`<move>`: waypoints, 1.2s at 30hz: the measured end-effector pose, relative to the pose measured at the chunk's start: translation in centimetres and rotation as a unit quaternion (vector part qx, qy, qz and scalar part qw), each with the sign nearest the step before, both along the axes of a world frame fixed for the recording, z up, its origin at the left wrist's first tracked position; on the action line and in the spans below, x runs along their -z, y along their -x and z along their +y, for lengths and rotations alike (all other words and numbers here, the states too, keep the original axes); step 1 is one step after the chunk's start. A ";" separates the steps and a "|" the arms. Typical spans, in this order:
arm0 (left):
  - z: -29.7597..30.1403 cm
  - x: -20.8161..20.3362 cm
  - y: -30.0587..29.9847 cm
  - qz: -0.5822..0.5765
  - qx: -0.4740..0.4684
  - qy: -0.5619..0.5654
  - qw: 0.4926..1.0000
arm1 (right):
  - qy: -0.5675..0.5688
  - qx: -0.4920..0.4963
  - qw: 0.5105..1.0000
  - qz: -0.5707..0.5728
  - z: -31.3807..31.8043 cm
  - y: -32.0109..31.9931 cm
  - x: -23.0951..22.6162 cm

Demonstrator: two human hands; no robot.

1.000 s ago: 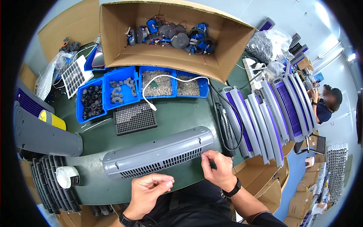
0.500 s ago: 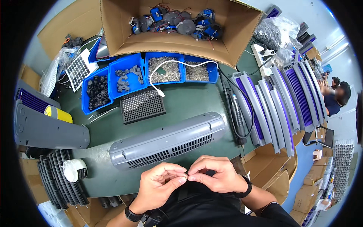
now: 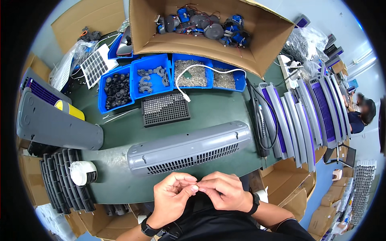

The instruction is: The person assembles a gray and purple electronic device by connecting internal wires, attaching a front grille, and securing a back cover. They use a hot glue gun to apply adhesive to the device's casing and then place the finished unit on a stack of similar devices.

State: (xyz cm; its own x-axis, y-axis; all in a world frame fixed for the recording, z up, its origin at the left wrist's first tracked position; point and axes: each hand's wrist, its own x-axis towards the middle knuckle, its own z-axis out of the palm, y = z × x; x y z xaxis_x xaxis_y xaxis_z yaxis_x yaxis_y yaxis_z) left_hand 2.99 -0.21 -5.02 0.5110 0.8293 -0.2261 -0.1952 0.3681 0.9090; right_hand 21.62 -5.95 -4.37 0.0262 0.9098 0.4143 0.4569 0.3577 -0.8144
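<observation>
Pinching narrowly, bare hands, contents indiscernible, near a rounded, slotted grey plastic casing.

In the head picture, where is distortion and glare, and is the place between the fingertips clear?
Head view: black corners, near edge of the green table bowed; head view: pale sheen between the white tub and grey housing; head view: anything between left hand and right hand is too small to tell.
</observation>
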 end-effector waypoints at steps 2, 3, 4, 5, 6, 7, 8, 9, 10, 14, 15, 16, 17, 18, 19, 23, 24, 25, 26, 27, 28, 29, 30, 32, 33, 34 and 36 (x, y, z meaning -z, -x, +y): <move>-0.3 0.4 0.0 -0.014 -0.019 0.004 1.000 | -0.014 0.008 1.000 -0.016 -0.1 0.4 0.4; -0.4 0.6 0.1 -0.021 -0.027 0.008 0.999 | -0.018 0.010 1.000 -0.017 0.0 0.7 0.5; -0.6 0.8 0.0 -0.028 -0.035 0.011 0.999 | -0.022 0.013 1.000 -0.018 0.1 0.8 0.5; -0.7 1.0 0.1 -0.035 -0.042 0.015 0.998 | -0.024 0.007 0.999 -0.031 0.3 0.9 0.3; -0.6 1.1 0.2 -0.039 -0.042 0.023 0.998 | -0.026 0.001 0.999 -0.044 0.5 0.9 0.1; -0.5 1.2 0.4 -0.044 -0.041 0.032 0.998 | -0.027 -0.005 0.998 -0.056 0.8 0.8 -0.1; -0.4 1.2 0.5 -0.048 -0.041 0.040 0.997 | -0.031 0.010 0.996 -0.080 1.1 0.7 -0.3; -0.2 1.1 0.6 -0.049 -0.042 0.056 0.996 | -0.036 0.026 0.994 -0.103 1.4 0.5 -0.4; 0.1 0.7 0.5 -0.049 -0.043 0.071 0.995 | -0.040 0.041 0.990 -0.125 1.8 0.4 -0.5; 0.5 0.3 1.5 -0.031 -0.024 0.087 0.995 | -0.090 0.095 0.972 -0.194 3.4 0.1 0.9; 0.5 0.4 1.8 -0.026 -0.021 0.086 0.996 | -0.090 0.096 0.971 -0.198 3.4 0.1 1.1; 0.6 0.5 2.2 -0.020 -0.018 0.084 0.996 | -0.090 0.097 0.970 -0.203 3.4 0.2 1.3; 0.6 0.6 2.4 -0.015 -0.015 0.082 0.996 | -0.090 0.098 0.969 -0.207 3.4 0.2 1.4; 0.6 0.7 2.7 -0.012 -0.013 0.079 0.997 | -0.093 0.105 0.969 -0.204 3.4 0.3 1.5; 0.7 0.7 2.9 -0.009 -0.011 0.075 0.997 | -0.097 0.112 0.968 -0.201 3.4 0.5 1.6; 0.7 0.7 3.3 -0.031 -0.026 0.080 0.996 | -0.025 0.090 0.990 -0.108 2.5 1.3 0.3; 0.8 0.8 3.3 -0.041 -0.022 0.080 0.996 | 0.019 0.057 0.996 -0.072 2.2 1.5 -0.5; 1.0 0.9 3.4 -0.051 -0.019 0.080 0.995 | 0.064 0.024 0.997 -0.035 2.0 1.8 -1.4; 1.1 0.9 3.5 -0.061 -0.015 0.079 0.995 | 0.108 -0.009 0.994 0.001 1.8 2.0 -1.8; 1.2 0.9 3.6 -0.053 -0.002 0.072 0.996 | 0.115 -0.029 0.993 0.002 1.8 2.1 -1.7; 1.4 0.8 3.9 -0.046 0.012 0.064 0.997 | 0.097 -0.047 0.994 -0.006 2.0 2.1 -1.5; 1.5 0.7 4.2 -0.039 0.025 0.057 0.997 | 0.079 -0.065 0.995 -0.014 2.3 2.0 -1.2; 1.6 0.5 4.5 -0.025 0.034 0.058 0.997 | 0.061 -0.084 0.994 -0.021 2.6 2.0 -1.0; 1.8 0.1 5.1 0.001 0.052 0.062 0.997 | 0.073 -0.121 0.989 -0.034 3.0 1.9 -1.1; 1.9 0.0 5.3 0.004 0.056 0.062 0.997 | 0.079 -0.139 0.986 -0.042 3.1 1.9 -1.1; 2.0 0.0 5.6 0.007 0.059 0.062 0.996 | 0.079 -0.149 0.984 -0.063 3.3 2.1 -1.3; 2.1 0.0 6.2 0.015 0.069 0.061 0.996 | 0.077 -0.168 0.977 -0.107 3.6 2.6 -1.7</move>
